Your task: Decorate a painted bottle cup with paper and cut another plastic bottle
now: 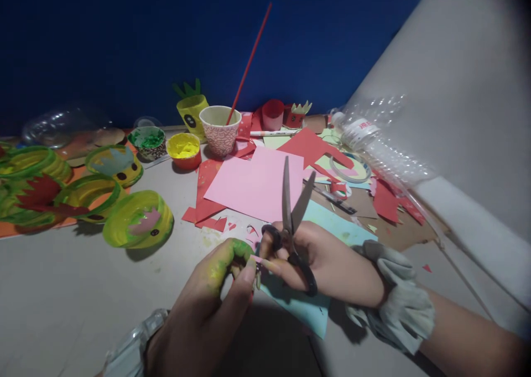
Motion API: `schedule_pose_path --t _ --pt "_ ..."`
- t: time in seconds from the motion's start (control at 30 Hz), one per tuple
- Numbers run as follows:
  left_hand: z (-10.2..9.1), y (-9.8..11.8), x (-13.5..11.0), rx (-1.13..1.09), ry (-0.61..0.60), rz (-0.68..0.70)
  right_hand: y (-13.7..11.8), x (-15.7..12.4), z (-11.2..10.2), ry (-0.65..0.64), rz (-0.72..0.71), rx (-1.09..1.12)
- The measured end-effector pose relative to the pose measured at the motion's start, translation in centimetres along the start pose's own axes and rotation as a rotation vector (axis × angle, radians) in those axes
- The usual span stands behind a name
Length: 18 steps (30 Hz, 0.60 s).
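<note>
Both hands are over the near part of the worktop (62,294). The left hand (215,283), stained green and yellow about the forefinger, pinches a small pink paper piece (256,259) between thumb and forefinger; what lies beneath these fingers is partly hidden. The right hand (309,255) has its fingers closed around the black handles of the scissors (286,222). The blades stand parted and point away from the person, above the edge of the pink sheet (257,183). One right fingertip, stained yellow, meets the pink piece; whether it grips or only touches cannot be told.

A light blue sheet (305,305) lies beneath the right hand. Left of the pink sheet stands a yellow-green bowl (116,233) bearing a pink jagged cutout (145,222). Behind are a yellow paint cup (185,153) and a patterned paper cup (221,136) holding a red stick (251,62), tilted right.
</note>
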<state>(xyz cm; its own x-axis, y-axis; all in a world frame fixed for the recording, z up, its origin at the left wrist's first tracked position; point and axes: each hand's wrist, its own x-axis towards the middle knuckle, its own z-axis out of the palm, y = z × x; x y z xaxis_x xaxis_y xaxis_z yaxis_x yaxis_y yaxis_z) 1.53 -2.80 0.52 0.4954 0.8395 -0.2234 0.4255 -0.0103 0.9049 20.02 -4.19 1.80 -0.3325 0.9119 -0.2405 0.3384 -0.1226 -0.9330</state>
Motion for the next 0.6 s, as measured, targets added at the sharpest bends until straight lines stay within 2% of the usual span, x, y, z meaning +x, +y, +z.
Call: schedule_pose_path --t 0.3,0.5,0.6 --pt "-0.20 0.07 0.20 0.034 -0.043 0.046 0.24 0.00 0.11 -0.004 0.006 0.064" --pt "0.19 0.07 -0.07 0.006 0.036 -0.014 -0.02 -0.10 -0.03 0.005 0.018 0.139" --pt "0.35 0.03 -0.05 -0.030 0.153 0.013 -0.48 -0.21 -0.50 0.002 -0.032 0.118"
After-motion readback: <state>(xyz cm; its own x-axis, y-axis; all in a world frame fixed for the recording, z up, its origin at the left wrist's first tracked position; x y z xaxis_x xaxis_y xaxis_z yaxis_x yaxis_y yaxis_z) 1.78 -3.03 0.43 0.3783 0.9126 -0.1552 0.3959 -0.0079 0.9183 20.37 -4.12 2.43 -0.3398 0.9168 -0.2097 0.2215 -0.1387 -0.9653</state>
